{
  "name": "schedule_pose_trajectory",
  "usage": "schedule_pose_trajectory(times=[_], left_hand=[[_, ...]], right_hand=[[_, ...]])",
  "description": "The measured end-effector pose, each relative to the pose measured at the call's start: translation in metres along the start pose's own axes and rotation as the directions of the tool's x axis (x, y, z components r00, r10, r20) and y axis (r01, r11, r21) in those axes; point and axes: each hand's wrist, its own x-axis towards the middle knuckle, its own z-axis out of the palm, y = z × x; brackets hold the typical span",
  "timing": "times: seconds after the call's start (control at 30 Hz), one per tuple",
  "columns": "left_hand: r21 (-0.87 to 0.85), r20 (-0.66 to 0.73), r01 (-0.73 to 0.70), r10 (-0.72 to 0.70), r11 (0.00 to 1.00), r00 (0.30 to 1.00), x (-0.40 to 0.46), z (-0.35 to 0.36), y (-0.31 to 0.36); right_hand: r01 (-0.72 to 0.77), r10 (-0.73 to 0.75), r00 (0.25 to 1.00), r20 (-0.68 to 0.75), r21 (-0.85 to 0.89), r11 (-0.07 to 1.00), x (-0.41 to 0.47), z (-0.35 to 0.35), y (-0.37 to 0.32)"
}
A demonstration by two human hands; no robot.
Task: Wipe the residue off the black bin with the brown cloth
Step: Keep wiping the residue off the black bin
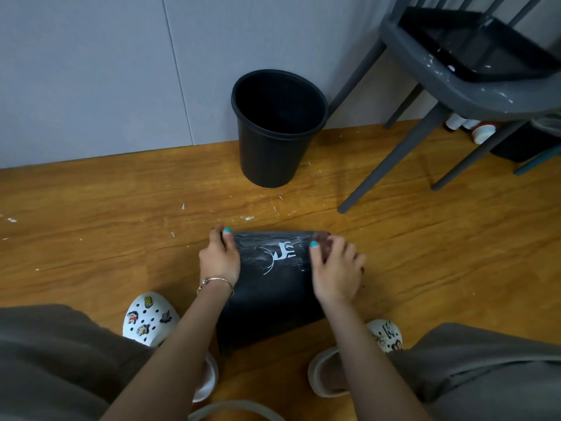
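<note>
Looking down from the head cam, the black bin (270,293) being cleaned lies on its side on the wooden floor (91,232), between the person's two white clogs, base end toward them. Its upper side is smeared with whitish residue (283,252) around a white logo.

The left hand (220,258) grips the bin's left edge near the far end, thumb on top and fingers curled round the side. The right hand (335,271) is on the right edge, pressing a bit of brown cloth (323,243) against the bin; only a small dark bunch of it pokes out past the fingers, so can't say how it's folded. Fingers there are bent over the cloth, thumb pointing inward.

A second black bin (277,126) stands upright by the grey wall, well apart from the first. A dark grey chair (455,83) is on the right.
</note>
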Motion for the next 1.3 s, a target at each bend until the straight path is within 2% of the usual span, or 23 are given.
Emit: schedule_pose_trajectory(times=[0.07, 0.1, 0.2, 0.3, 0.33, 0.4, 0.47, 0.5, 0.57, 0.67, 0.73, 0.8, 0.87, 0.93, 1.0, 1.07, 1.17, 1.2, 1.3], left_hand=[[-0.002, -0.004, 0.020, -0.020, 1.000, 1.000, 0.005, 0.000, -0.001], [-0.002, 0.000, 0.027, -0.027, 1.000, 1.000, 0.007, 0.000, -0.001], [0.009, -0.005, 0.010, -0.010, 1.000, 1.000, 0.008, 0.001, -0.003], [0.002, -0.012, -0.006, 0.006, 1.000, 1.000, 0.006, 0.002, -0.005], [0.004, -0.008, 0.000, 0.000, 1.000, 1.000, 0.006, 0.002, -0.006], [0.001, 0.000, 0.022, -0.022, 1.000, 1.000, 0.009, 0.002, -0.007], [-0.006, 0.007, 0.026, -0.026, 1.000, 1.000, 0.011, 0.002, -0.008], [-0.012, 0.012, 0.008, -0.008, 1.000, 1.000, 0.011, 0.003, -0.009], [-0.019, 0.012, -0.022, 0.022, 1.000, 1.000, 0.010, 0.003, -0.008], [-0.017, -0.007, -0.008, 0.007, 1.000, 1.000, 0.012, 0.005, -0.008], [-0.015, -0.003, 0.023, -0.023, 1.000, 1.000, 0.014, 0.006, -0.009], [-0.005, -0.007, 0.028, -0.028, 1.000, 1.000, 0.013, 0.005, -0.012], [-0.010, -0.013, 0.001, -0.001, 1.000, 1.000, 0.010, 0.005, -0.014], [-0.016, -0.014, -0.023, 0.022, 1.000, 1.000, 0.010, 0.005, -0.015], [-0.024, -0.017, -0.018, 0.017, 1.000, 1.000, 0.014, 0.007, -0.014], [-0.032, -0.018, -0.006, 0.006, 0.999, 1.000, 0.016, 0.008, -0.013], [-0.028, -0.015, 0.001, -0.002, 1.000, 1.000, 0.017, 0.010, -0.015], [-0.023, -0.020, -0.007, 0.007, 1.000, 1.000, 0.016, 0.009, -0.016], [-0.015, -0.019, -0.011, 0.011, 1.000, 1.000, 0.017, 0.007, -0.019]], right_hand=[[0.200, -0.201, 0.978, -0.051, -0.031, 0.979, -0.014, 0.007, -0.009], [0.232, -0.232, 0.973, -0.018, 0.012, 0.973, -0.010, 0.005, -0.006], [0.106, -0.122, 0.987, 0.104, 0.146, 0.984, 0.015, -0.005, 0.024], [-0.055, 0.056, 0.998, -0.002, 0.141, 0.989, 0.013, -0.003, 0.019], [-0.066, 0.070, 0.997, -0.026, 0.134, 0.989, 0.006, 0.003, 0.006], [0.061, -0.059, 0.998, -0.020, 0.128, 0.990, -0.017, 0.013, -0.018], [0.250, -0.256, 0.965, 0.053, 0.095, 0.964, -0.027, 0.013, -0.019], [0.288, -0.296, 0.951, 0.089, 0.092, 0.953, -0.022, 0.008, -0.011], [0.208, -0.215, 0.973, 0.090, 0.076, 0.975, -0.006, -0.001, 0.017], [-0.088, 0.090, 0.996, -0.009, 0.110, 0.990, 0.009, -0.008, 0.033], [-0.122, 0.124, 0.992, -0.029, 0.069, 0.990, -0.001, 0.001, 0.009], [0.052, -0.051, 0.999, -0.018, 0.062, 0.997, -0.027, 0.011, -0.021], [0.260, -0.263, 0.963, 0.061, 0.061, 0.964, -0.042, 0.012, -0.028], [0.323, -0.328, 0.935, 0.134, 0.056, 0.945, -0.027, 0.005, -0.010], [0.171, -0.175, 0.976, 0.130, 0.040, 0.984, -0.005, -0.004, 0.016], [-0.031, 0.027, 0.999, 0.047, 0.074, 0.997, 0.005, -0.007, 0.027], [-0.169, 0.172, 0.985, -0.025, 0.095, 0.981, -0.014, 0.007, -0.006], [-0.141, 0.144, 0.989, -0.019, 0.117, 0.983, -0.026, 0.011, -0.022], [0.141, -0.153, 0.984, 0.089, 0.123, 0.982, -0.054, 0.014, -0.039]])
